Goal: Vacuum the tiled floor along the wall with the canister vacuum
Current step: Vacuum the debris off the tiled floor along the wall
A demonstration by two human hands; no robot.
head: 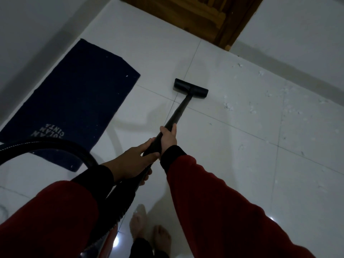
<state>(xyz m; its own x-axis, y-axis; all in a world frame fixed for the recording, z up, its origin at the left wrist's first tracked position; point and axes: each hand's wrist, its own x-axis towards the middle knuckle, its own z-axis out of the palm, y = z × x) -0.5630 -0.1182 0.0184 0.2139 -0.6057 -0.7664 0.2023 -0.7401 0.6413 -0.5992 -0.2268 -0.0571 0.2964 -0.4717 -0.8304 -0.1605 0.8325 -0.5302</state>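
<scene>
A black vacuum wand (pixel 179 110) slants from my hands down to its flat black floor head (pixel 190 88), which rests on the white tiled floor (pixel 232 146). My right hand (pixel 168 137) grips the wand higher along the tube. Just behind it, my left hand (pixel 131 162) holds the handle end where the ribbed black hose (pixel 78 151) joins. The hose curves away to the left. A red part of the canister (pixel 109 239) shows at the bottom, mostly hidden by my sleeve. White scraps of debris (pixel 229 107) lie scattered on the tiles to the right of the head, near the wall (pixel 297 43).
A dark blue mat (pixel 74 101) with white lettering lies on the floor at the left, against the left wall. A wooden door frame (pixel 223 19) stands at the top. My bare feet (pixel 149 233) are at the bottom centre.
</scene>
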